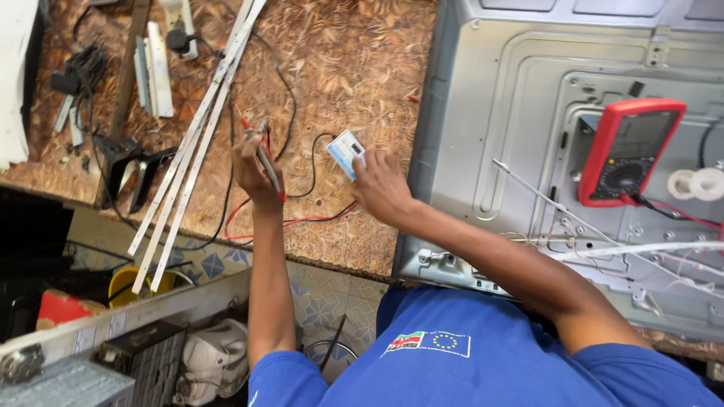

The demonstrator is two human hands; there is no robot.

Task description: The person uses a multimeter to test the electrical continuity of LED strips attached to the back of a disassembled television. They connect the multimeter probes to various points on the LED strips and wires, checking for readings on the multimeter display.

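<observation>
My left hand (255, 172) is closed around two thin meter probes (265, 154), one red and one dark, held together over the chipboard table (354, 68). Their red and black leads (302, 220) trail across the board. My right hand (381, 185) pinches a small flat white and blue piece (345, 153) by its lower corner, just right of the probes. The probe tips and the piece are a short way apart. A red-cased multimeter (627, 151) lies on the grey metal back panel (498, 98) to the right.
Long white strips (197, 124) lie slanted across the table's left part, with a black bracket (136, 169) and small parts beside them. Two white tape rolls (698, 183) and thin white strips (633, 252) rest on the panel. Boxes and a yellow tub (124, 283) sit below the table edge.
</observation>
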